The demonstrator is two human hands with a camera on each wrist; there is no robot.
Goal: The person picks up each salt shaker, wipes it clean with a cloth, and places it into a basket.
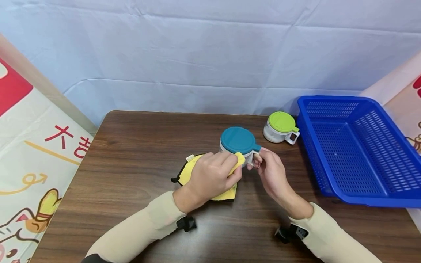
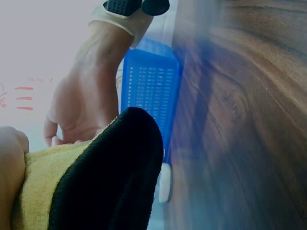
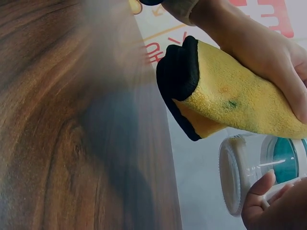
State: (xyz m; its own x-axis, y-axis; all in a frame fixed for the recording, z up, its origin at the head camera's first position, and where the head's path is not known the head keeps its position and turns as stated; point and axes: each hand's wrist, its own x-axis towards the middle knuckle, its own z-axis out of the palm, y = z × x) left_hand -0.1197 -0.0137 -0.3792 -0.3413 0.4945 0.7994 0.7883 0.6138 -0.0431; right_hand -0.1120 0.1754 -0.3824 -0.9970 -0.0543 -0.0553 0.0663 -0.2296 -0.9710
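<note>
My left hand [image 1: 212, 177] grips a folded yellow cleaning cloth [image 1: 186, 173] with black edging and a small white tag. It holds the cloth against the near side of a clear glass seasoning jar with a teal lid [image 1: 237, 139]. By its handle, my right hand [image 1: 273, 173] holds that jar. In the right wrist view the jar's glass body [image 3: 232, 167] tilts on its side beneath the cloth, raised off the table. A dark stain marks the cloth [image 3: 225, 93] there. The black edge of the cloth [image 2: 108, 172] fills much of the left wrist view.
Behind and right of my hands, a second seasoning jar with a lime-green lid [image 1: 281, 122] stands on the brown wooden table [image 1: 141, 135]. Beside it, a blue perforated plastic basket [image 1: 310, 160] takes up the table's right side. A pale cloth backdrop [image 1: 197, 54] hangs behind the table.
</note>
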